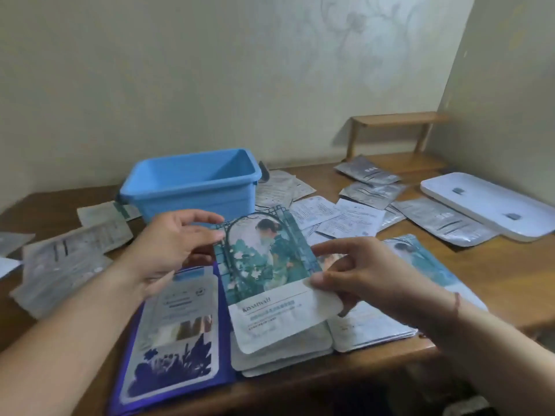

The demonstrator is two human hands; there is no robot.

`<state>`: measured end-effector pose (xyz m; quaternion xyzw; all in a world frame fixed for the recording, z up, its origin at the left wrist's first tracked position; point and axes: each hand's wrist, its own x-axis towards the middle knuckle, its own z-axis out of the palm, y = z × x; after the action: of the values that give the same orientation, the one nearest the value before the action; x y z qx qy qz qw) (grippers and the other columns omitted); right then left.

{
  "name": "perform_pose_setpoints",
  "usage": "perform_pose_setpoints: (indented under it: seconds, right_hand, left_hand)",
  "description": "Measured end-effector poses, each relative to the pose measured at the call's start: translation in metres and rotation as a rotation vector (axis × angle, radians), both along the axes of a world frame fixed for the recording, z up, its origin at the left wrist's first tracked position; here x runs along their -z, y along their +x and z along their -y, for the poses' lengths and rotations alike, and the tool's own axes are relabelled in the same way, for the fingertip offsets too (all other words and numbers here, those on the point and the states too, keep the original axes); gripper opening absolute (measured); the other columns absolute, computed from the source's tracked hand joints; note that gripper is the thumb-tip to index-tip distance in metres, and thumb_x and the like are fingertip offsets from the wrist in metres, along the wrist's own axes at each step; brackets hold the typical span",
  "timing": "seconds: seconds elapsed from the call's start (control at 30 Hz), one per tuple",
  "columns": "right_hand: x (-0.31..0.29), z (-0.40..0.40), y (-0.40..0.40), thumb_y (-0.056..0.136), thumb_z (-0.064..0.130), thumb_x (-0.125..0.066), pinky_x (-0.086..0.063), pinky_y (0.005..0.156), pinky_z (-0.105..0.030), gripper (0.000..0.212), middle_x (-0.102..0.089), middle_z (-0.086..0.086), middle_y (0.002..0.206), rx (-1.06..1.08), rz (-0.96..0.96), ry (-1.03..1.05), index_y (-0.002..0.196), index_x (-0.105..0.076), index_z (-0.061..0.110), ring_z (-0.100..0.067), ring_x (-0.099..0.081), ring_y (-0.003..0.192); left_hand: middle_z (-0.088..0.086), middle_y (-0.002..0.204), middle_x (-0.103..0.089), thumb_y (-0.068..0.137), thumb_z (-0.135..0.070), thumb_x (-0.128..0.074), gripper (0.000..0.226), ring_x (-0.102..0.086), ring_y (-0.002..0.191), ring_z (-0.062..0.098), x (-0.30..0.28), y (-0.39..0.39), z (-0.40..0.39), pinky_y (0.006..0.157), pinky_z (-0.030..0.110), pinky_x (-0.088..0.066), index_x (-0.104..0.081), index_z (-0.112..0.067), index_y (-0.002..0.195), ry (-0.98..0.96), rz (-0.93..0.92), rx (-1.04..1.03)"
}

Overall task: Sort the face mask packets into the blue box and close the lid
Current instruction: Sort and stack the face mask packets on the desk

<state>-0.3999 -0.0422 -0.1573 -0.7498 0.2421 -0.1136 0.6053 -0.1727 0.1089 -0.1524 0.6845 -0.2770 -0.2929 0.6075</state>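
Pinching teal packet [264, 259], both hands [357, 271].

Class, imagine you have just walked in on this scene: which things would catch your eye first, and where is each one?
First, the green garden packet held up at the centre, the right hand pinching its right edge and the left hand at its top left corner. Behind it stands the bright blue box, open and seemingly empty. The white lid lies far right on the table.
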Motion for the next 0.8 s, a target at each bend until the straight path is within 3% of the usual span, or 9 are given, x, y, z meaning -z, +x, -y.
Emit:
perform_pose_setpoints:
  seconds: [0.17, 0.3, 0.43, 0.53, 0.6, 0.7, 0.8]
  right_hand:
    - [0.004, 0.041, -0.064, 0.083, 0.011, -0.072, -0.044, 0.038, -0.024, 0.035, -0.069, -0.011, 0.060, 0.234, 0.021, -0.071, 0.116, -0.062, 0.016, -0.019, -0.057, 0.039]
    - [0.018, 0.072, -0.103, 0.083, 0.012, -0.073, -0.042, 0.038, -0.027, 0.034, -0.067, -0.009, 0.060, 0.403, 0.033, -0.094, 0.114, -0.064, 0.020, -0.024, -0.053, 0.041]
    - [0.031, 0.100, -0.131, 0.086, 0.012, -0.069, -0.037, 0.035, -0.023, 0.030, -0.069, -0.025, 0.072, 0.504, 0.001, -0.033, 0.115, -0.066, 0.017, -0.017, -0.046, 0.040]
    - [0.039, 0.116, -0.140, 0.088, 0.009, -0.067, -0.032, 0.032, -0.018, 0.024, -0.060, -0.014, 0.051, 0.538, -0.033, -0.007, 0.111, -0.068, 0.011, -0.012, -0.040, 0.033]
    - [0.042, 0.123, -0.142, 0.087, 0.007, -0.068, -0.030, 0.032, -0.017, 0.022, -0.057, -0.011, 0.048, 0.532, -0.073, -0.013, 0.110, -0.069, 0.008, -0.012, -0.038, 0.031]
    - [0.044, 0.128, -0.143, 0.088, 0.009, -0.068, -0.027, 0.033, -0.015, 0.021, -0.054, -0.009, 0.042, 0.512, -0.125, -0.045, 0.108, -0.069, 0.008, -0.011, -0.035, 0.029]
    - [0.045, 0.130, -0.145, 0.088, 0.015, -0.069, -0.028, 0.034, -0.017, 0.019, -0.054, -0.008, 0.041, 0.454, -0.224, -0.150, 0.108, -0.069, 0.013, -0.013, -0.036, 0.031]
  left_hand:
    - [0.002, 0.059, -0.065, 0.086, 0.005, -0.067, 0.015, -0.056, 0.045, 0.007, -0.003, -0.039, 0.100, 0.046, 0.018, -0.051, -0.067, -0.007, 0.096, 0.072, 0.056, 0.164]
    - [0.006, 0.069, -0.066, 0.084, -0.001, -0.073, 0.014, -0.056, 0.051, 0.012, 0.001, -0.070, 0.158, 0.052, 0.022, -0.047, -0.070, -0.007, 0.097, 0.157, 0.261, 0.258]
    - [0.003, 0.072, -0.065, 0.083, -0.011, -0.077, 0.012, -0.055, 0.063, 0.015, 0.015, -0.094, 0.197, 0.061, 0.023, -0.044, -0.072, -0.015, 0.093, 0.215, 0.390, 0.331]
    - [-0.001, 0.070, -0.064, 0.079, -0.019, -0.081, 0.012, -0.062, 0.069, 0.017, 0.029, -0.100, 0.216, 0.070, 0.027, -0.050, -0.072, -0.023, 0.086, 0.281, 0.498, 0.338]
    - [0.000, 0.075, -0.068, 0.077, -0.023, -0.083, 0.014, -0.067, 0.076, 0.020, 0.035, -0.103, 0.222, 0.077, 0.031, -0.055, -0.073, -0.024, 0.088, 0.319, 0.550, 0.346]
    - [-0.001, 0.086, -0.070, 0.079, -0.026, -0.081, 0.019, -0.066, 0.080, 0.015, 0.041, -0.108, 0.223, 0.075, 0.026, -0.051, -0.073, -0.023, 0.096, 0.378, 0.664, 0.348]
    - [-0.011, 0.082, -0.065, 0.080, -0.030, -0.079, 0.016, -0.064, 0.086, 0.015, 0.048, -0.110, 0.224, 0.083, 0.031, -0.052, -0.072, -0.029, 0.094, 0.418, 0.769, 0.331]
